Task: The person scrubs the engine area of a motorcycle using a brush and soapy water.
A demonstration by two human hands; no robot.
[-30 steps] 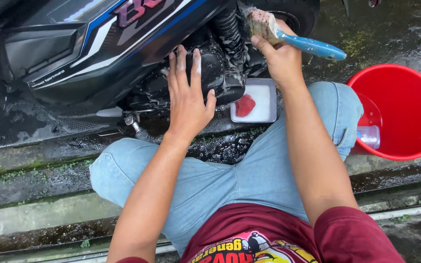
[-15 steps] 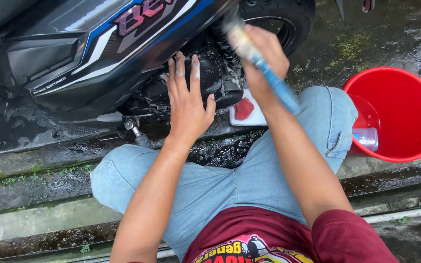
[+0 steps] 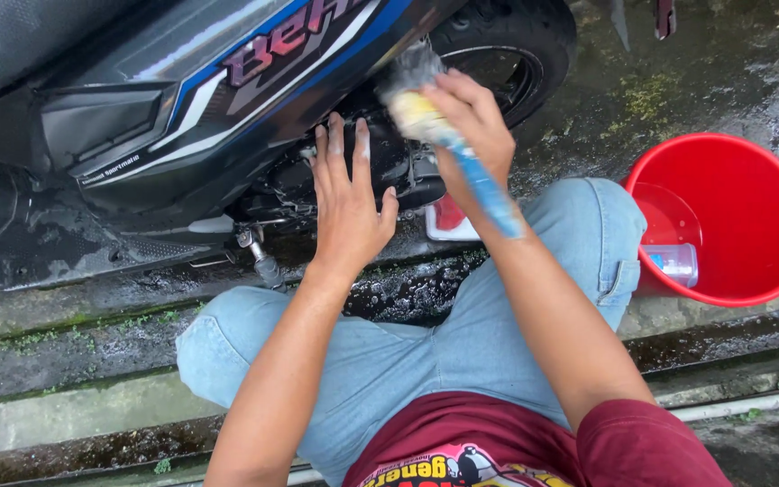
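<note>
A person in a dark red printed shirt and light blue jeans crouches on wet, mossy concrete beside a black scooter with blue and white trim. The left hand lies flat and open, fingers spread and flecked with suds, pressed against the dark engine casing under the body panel. The right hand is closed around a blue-handled brush, its handle running back along the forearm and its soapy bristle head, blurred, up against the engine area just ahead of the rear tyre. Below the right wrist, a white rectangular tray with something red in it sits on the ground, mostly hidden. A kickstand foot shows near the left wrist. To the right, just beyond the knee, stands a red bucket holding a small clear plastic container.
</note>
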